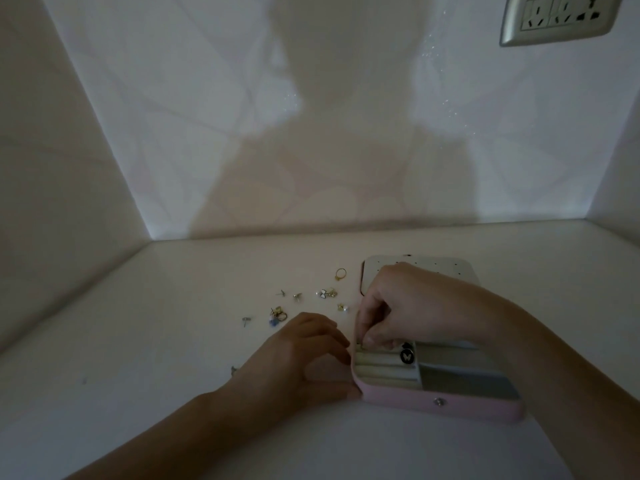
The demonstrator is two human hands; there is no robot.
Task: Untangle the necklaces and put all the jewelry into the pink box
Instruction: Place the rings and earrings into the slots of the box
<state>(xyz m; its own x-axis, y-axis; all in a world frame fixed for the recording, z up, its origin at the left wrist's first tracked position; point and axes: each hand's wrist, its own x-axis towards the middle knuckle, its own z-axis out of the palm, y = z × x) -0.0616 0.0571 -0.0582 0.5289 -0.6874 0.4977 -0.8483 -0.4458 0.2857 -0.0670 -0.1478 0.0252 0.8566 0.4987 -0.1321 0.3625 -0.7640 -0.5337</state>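
The pink box (450,407) lies open on the white surface at lower right, its lid (377,268) flat behind it. My right hand (398,306) reaches over the box and pinches a small piece of jewelry (362,345) at the cream ring rolls (384,367) in its left part. A black round charm (407,356) lies beside the rolls. My left hand (304,355) rests against the box's left edge, fingers loosely curled. Loose jewelry lies to the left: a gold ring (340,273), a white bow earring (325,293), several small studs (277,315).
A wall corner rises behind the surface, with a power socket (561,15) at upper right. One more small item (234,370) lies just left of my left wrist. My shadow falls on the wall.
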